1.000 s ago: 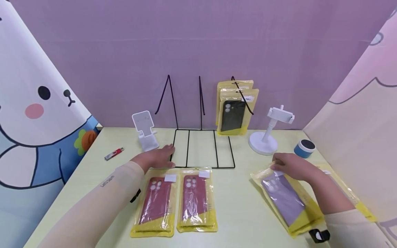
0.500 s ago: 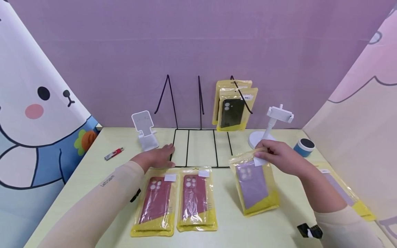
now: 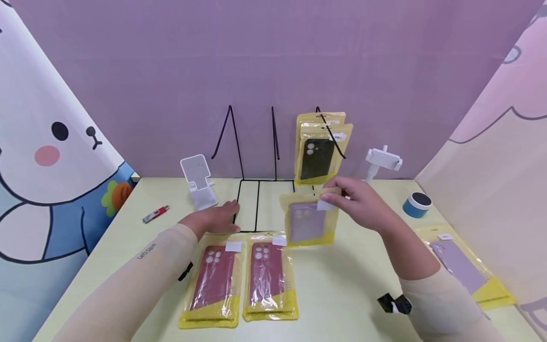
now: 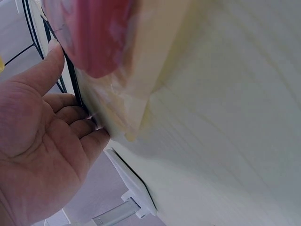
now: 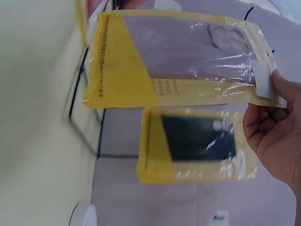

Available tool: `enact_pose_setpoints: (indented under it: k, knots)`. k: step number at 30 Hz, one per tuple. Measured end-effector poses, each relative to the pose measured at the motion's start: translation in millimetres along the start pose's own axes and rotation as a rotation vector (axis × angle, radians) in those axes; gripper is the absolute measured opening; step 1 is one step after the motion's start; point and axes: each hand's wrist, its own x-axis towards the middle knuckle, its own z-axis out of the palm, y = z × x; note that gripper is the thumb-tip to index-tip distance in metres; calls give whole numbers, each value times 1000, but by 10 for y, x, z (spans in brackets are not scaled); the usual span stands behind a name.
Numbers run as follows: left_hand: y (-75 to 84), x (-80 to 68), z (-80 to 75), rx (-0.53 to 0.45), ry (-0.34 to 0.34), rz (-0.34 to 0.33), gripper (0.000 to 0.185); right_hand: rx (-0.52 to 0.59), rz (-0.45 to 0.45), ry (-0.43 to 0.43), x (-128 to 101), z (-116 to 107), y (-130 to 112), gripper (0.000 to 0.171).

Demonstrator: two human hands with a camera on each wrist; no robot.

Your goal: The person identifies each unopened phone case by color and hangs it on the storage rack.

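Note:
My right hand (image 3: 359, 202) pinches the top edge of a yellow-and-clear bag holding a purple phone case (image 3: 306, 222). The bag hangs above the table, in front of the black wire display rack (image 3: 257, 209). In the right wrist view, thumb and fingers grip the bag's end near its white label. My left hand (image 3: 215, 219) rests at the rack base's front left corner, and in the left wrist view its fingers (image 4: 77, 123) touch the base wire. Two bagged phone cases, dark red (image 3: 213, 275) and dark red (image 3: 267, 273), lie before the rack. Bagged black phone cases (image 3: 317, 159) hang on the right hook.
Another bagged purple phone case (image 3: 459, 266) lies at the table's right edge. A white phone stand (image 3: 199, 180) and a red USB stick (image 3: 155, 214) are left of the rack. To its right are a white round-based stand (image 3: 383, 159), partly hidden, and a blue jar (image 3: 417, 205).
My right hand has lifted the bagged purple phone case off the table's right side and carried it left and forward toward the rack. The left hand stays at the rack's corner.

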Motion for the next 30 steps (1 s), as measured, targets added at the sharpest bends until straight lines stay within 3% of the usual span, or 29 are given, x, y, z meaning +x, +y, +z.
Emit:
enact_pose_setpoints:
  k: [6,10,15,25,30]
  knots:
    - [-4,-3,23,-5,4,11,82,-18,-14,68,187,80,-225,10]
    - [-25,8,35,5,3,1,83,7,-36,108,313,98,-350,11]
    - [-30,4,17,8,9,35,81,55,-54,147,458,101,-450,13]
    - [-33,6,16,8,9,35,80,67,5,141,671,136,-440,17]
    - [-19,-2,9,7,10,39,80,-34,34,147,774,152,-418,20]
